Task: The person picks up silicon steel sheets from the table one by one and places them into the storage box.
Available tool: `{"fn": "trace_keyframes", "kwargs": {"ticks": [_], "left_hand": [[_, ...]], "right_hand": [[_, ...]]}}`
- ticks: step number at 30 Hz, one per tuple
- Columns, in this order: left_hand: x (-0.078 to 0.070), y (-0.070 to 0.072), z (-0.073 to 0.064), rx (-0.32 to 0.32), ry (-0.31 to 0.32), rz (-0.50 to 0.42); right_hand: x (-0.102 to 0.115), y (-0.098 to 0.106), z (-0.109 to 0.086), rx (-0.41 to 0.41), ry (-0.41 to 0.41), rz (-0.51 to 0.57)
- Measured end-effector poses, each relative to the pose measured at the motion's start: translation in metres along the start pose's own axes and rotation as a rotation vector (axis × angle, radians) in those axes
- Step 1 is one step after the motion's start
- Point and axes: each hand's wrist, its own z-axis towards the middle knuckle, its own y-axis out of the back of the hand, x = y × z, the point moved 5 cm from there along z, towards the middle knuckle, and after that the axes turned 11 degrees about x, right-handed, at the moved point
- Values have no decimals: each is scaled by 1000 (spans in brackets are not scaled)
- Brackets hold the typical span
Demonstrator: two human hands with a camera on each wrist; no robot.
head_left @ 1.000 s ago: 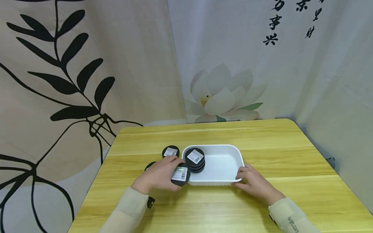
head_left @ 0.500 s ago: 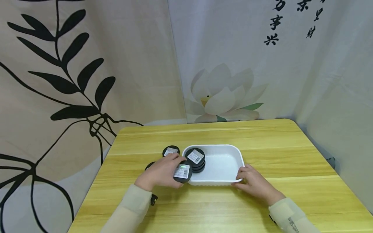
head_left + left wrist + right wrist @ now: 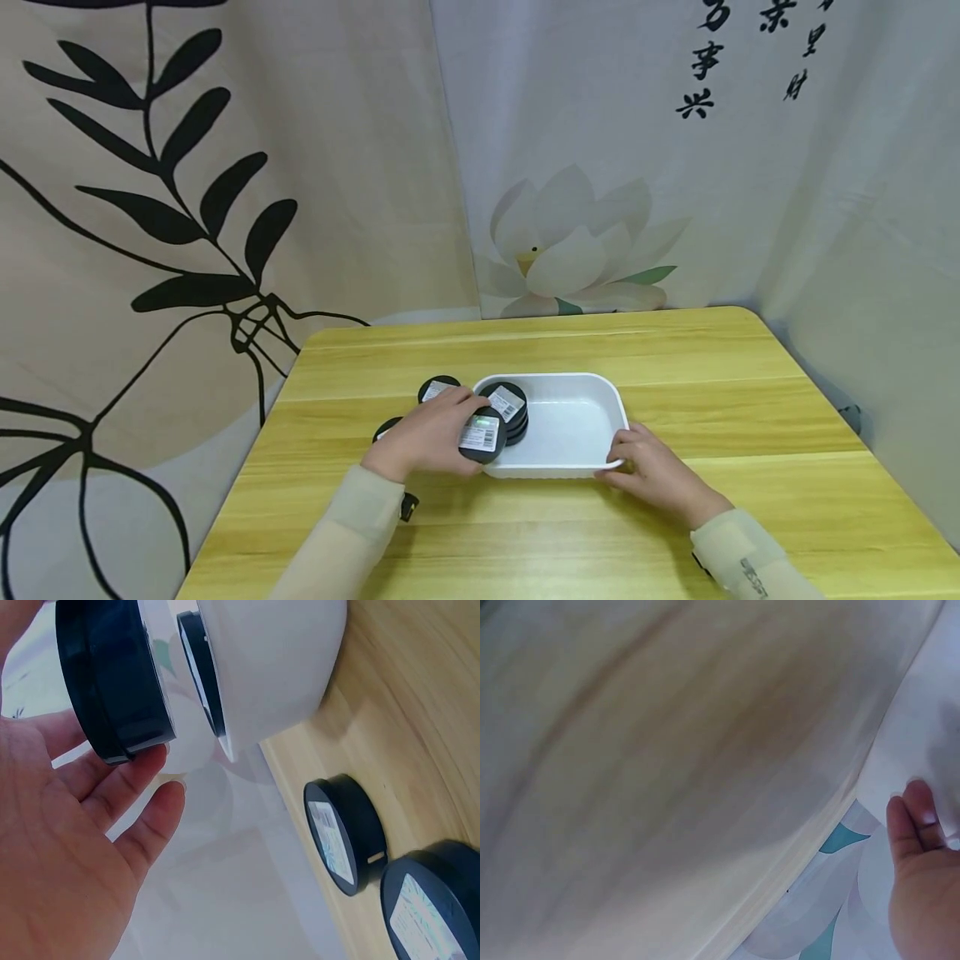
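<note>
My left hand grips a flat, round black container with a white barcode label, held over the left front edge of a white tray. In the left wrist view, the fingers of my left hand are curled under the held container. A stack of similar black containers stands at the tray's left end, partly hidden by the held one. At the tray's right front corner, my right hand pinches the rim. The right wrist view shows my right hand against the white tray.
Two more black containers lie on the wooden table left of the tray: one farther back, one nearer and mostly behind my left hand. A printed curtain hangs behind the table.
My left hand has moved right and slightly away from me with the held container, from beside the tray to over its left edge. The right hand and tray have stayed put.
</note>
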Motion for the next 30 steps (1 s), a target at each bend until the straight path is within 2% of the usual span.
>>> {"fn": "trace_keyframes", "kwargs": {"ticks": [7,14,23,30], "left_hand": [[-4,1,10,-8,-12,7],[-11,2,16,14,-10,7],[-13,4,26,32,-23,7],[-14,4,32,21,-46,4]], "right_hand": [[-1,-1,2,18,-21,17],[-1,-1,0,20,-21,29],[-2,-2,0,32,-28,24],[-2,-1,0,35,-35,12]]}}
